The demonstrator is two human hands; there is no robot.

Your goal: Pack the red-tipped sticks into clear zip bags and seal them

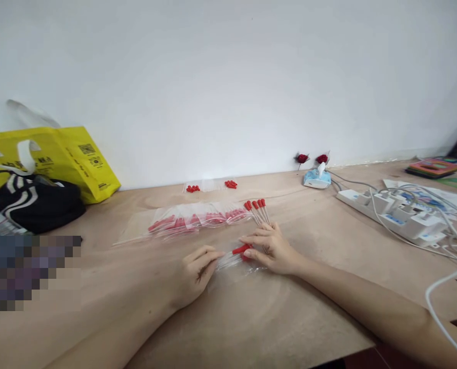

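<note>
My left hand point(199, 271) pinches the clear end of a dropper with a red bulb point(240, 249), above a clear plastic bag point(228, 264). Around the red bulb end, the fingers of my right hand point(270, 250) are closed. Several more droppers with red bulbs point(256, 205) fan out just beyond my right hand, their thin stems running under its fingers. Behind my hands lies an overlapping row of zip bags point(182, 219) holding red-bulbed pieces. Two small groups of red bulbs point(193, 188) sit on clear bags near the wall.
A yellow bag point(93, 164) and a black cloth pouch point(39, 202) stand at the left. Toward the right are a blue tissue pack point(316, 178), two dark red roses point(302, 159), a power strip point(390, 212) with tangled cables, and coloured sheets point(432, 168).
</note>
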